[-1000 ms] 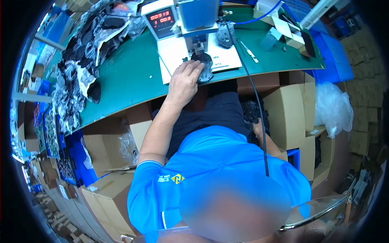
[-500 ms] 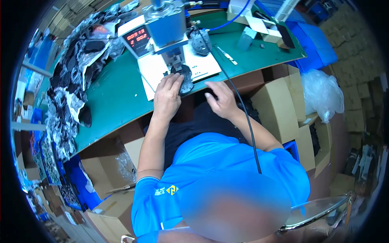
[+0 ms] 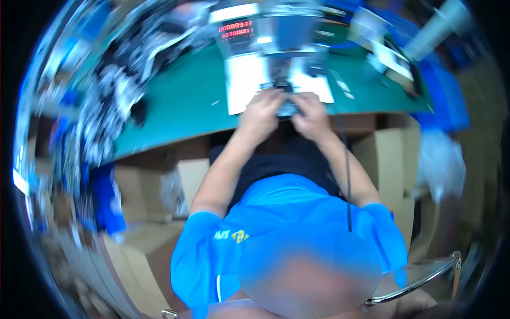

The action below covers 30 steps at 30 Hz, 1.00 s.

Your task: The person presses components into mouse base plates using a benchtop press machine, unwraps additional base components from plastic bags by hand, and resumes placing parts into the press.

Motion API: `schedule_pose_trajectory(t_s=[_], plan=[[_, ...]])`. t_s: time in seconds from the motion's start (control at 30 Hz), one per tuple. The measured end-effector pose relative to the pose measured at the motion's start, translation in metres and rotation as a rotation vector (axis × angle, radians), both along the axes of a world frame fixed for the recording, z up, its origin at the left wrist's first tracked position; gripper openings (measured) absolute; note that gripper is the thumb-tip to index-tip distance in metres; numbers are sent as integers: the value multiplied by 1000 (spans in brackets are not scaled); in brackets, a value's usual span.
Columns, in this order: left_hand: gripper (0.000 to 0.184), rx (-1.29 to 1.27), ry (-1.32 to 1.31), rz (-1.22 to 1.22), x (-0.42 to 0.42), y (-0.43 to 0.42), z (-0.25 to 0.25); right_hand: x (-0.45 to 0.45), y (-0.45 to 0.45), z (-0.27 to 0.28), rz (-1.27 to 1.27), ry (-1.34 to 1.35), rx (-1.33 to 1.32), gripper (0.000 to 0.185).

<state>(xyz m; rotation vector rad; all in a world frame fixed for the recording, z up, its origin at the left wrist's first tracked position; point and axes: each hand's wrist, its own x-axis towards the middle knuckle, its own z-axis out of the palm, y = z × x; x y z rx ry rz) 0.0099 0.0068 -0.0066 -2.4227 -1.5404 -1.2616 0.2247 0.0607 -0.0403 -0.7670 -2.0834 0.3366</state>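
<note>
From my end, I see the dark part [image 3: 287, 110] at the press [image 3: 291, 33], between the left hand [image 3: 260, 118] and right hand [image 3: 313, 117] — fingers bent inward, though blur means I can't tell if they pinch. It seems placed, not removed — anything further is hidden.

- Your green bench top [image 3: 180, 101] runs across in front of your lap.
- Near its middle stands your machine [image 3: 291, 34], its white base plate [image 3: 244, 85] reaching toward your edge.
- Along your left lies a blurred heap of crumpled wrapping [image 3: 119, 87].
- A small white scrap [image 3: 215, 102] lies between heap and machine.
- To your right lie a slim pale item [image 3: 344, 86] and, farther over, light-coloured boxes [image 3: 390, 57].
</note>
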Motion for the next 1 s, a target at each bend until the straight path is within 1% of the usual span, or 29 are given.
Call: schedule_pose_trajectory(t_s=[0.03, 0.1, 0.13, 0.2, 0.23, 0.3, 0.33, 0.4, 0.43, 0.5, 0.53, 0.57, 0.6, 0.63, 0.7, 0.83, 0.9, 0.97, 1.0], plan=[[54, -11, 26, 1, -2, -1, -2, -1, 2, 0, 20, 2, -23, 57], [53, -23, 30, -16, -5, -10, 5, -3, -2, 7, -23, -19, -26, 55], [53, 14, 31, -7, -8, -15, 6, -3, 4, -5, -20, 26, 27, 52], [50, 70, 27, -29, -14, -30, 14, -4, 5, -6, -26, 55, 114, 48], [50, 75, 33, -4, -25, -34, 17, -6, 5, -5, -26, 63, 98, 46], [40, 144, -17, 92, -49, -50, 19, -7, 4, -3, -28, 70, 116, 45], [47, 124, -69, 136, -74, -50, 8, -8, 5, -4, -25, 71, 115, 45], [45, 91, -73, 457, -124, -56, 6, -10, 6, -7, -33, 96, 126, 45], [43, 101, -49, 604, -158, -55, -3, -11, 7, -8, -33, 98, 124, 45], [40, 147, 105, 856, -233, -52, -14, -10, 7, -9, -27, 105, 142, 45], [47, 19, 166, 1030, -266, -55, -19, -10, 8, -9, -30, 107, 144, 45], [57, -154, 170, 1181, -286, -57, -15, -9, 8, -8, -28, 101, 149, 46], [63, -237, 212, 1273, -308, -59, -16, -9, 8, -8, -27, 95, 154, 46], [69, -336, 248, 1345, -322, -61, -10, -9, 8, -7, -31, 96, 158, 46], [70, -473, 208, 1407, -333, -63, -4, -9, 7, -7, -35, 93, 154, 47], [66, -562, 238, 1295, -319, -69, -3, -11, 8, -11, -46, 92, 142, 49], [67, -417, 293, 958, -294, -78, -15, -12, 8, -18, -59, 122, 106, 51], [69, -228, 317, 778, -252, -90, -21, -12, 5, -9, -64, 124, 124, 51], [66, -249, 253, 704, -223, -97, -10, -12, 6, -9, -67, 121, 119, 50]])
